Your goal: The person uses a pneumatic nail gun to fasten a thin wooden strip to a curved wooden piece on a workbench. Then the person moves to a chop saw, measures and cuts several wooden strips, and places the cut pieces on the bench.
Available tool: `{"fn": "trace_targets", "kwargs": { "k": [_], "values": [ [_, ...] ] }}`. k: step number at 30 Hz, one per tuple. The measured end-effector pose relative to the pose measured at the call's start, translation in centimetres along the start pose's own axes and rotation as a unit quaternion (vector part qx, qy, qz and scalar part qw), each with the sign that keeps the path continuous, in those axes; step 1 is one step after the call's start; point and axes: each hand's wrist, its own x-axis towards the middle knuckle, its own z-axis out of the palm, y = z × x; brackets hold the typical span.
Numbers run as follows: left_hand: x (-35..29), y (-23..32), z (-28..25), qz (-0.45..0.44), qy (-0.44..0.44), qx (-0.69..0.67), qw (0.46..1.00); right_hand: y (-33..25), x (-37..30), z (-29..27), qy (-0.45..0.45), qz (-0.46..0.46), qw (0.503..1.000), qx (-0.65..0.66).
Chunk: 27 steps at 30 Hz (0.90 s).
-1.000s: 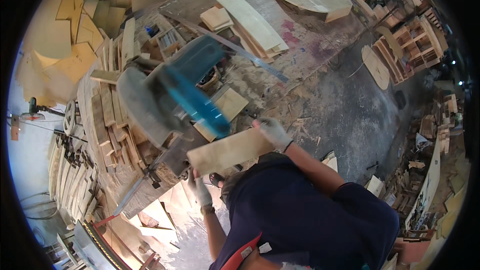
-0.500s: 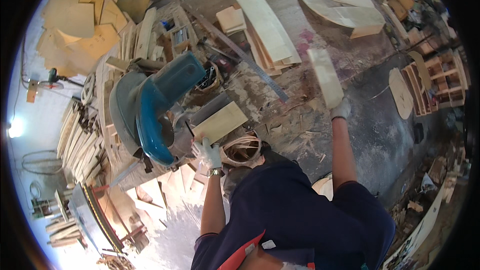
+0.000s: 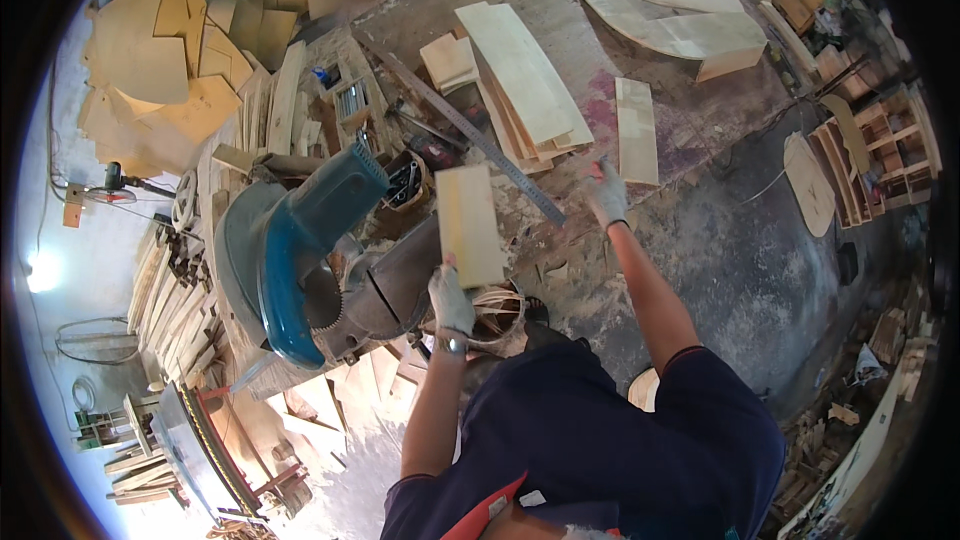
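My left hand (image 3: 451,298), in a whitish work glove and with a wristwatch at the wrist, grips the lower end of a short pale wooden board (image 3: 470,225). The board stands out beyond my fingers, beside the saw's grey base (image 3: 385,290). A teal miter saw (image 3: 290,270) with a toothed round blade is just left of it. My right hand (image 3: 606,198), gloved too, is empty, its fingers partly extended and a little apart. Close to its right lies another narrow pale board (image 3: 637,132) on the dusty bench. The end of a long metal ruler (image 3: 480,135) is to its left.
Long boards (image 3: 525,70) are stacked at the bench's middle, beside small wood blocks (image 3: 449,62). Curved panels (image 3: 670,15) lie at the far right. A round basket of wood scraps (image 3: 497,310) is near my left hand. More offcuts (image 3: 170,290) are piled at left.
The narrow board has left my right hand and now lies on the bench. My right hand moved left. My left hand lifted its board off the saw base and turned it more upright.
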Motion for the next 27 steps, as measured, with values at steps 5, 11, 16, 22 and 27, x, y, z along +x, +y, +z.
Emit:
{"fn": "trace_targets", "kwargs": {
  "k": [5, 11, 16, 22, 27],
  "values": [
    [11.2, 5.9, 0.6, -0.219, 0.032, -0.407, 0.886, -4.3, 6.1, 2.8, -0.022, 0.016, 0.999, -0.045],
    [11.2, 3.0, 0.8, -0.219, 0.019, -0.369, 0.903, -2.1, 15.2, 8.1, -0.095, 0.019, 0.995, -0.012],
    [6.8, 1.7, 3.8, -0.200, 0.023, -0.232, 0.952, -3.6, 14.8, 5.9, -0.253, 0.126, 0.889, 0.360],
    [4.5, 10.0, 5.5, 0.115, -0.032, 0.321, 0.940, -5.4, -3.9, 0.5, -0.452, 0.062, 0.804, 0.380],
    [0.2, 10.0, 6.2, 0.090, -0.127, 0.527, 0.835, -5.1, -20.9, 2.7, -0.590, 0.149, 0.719, 0.336]
  ]
}}
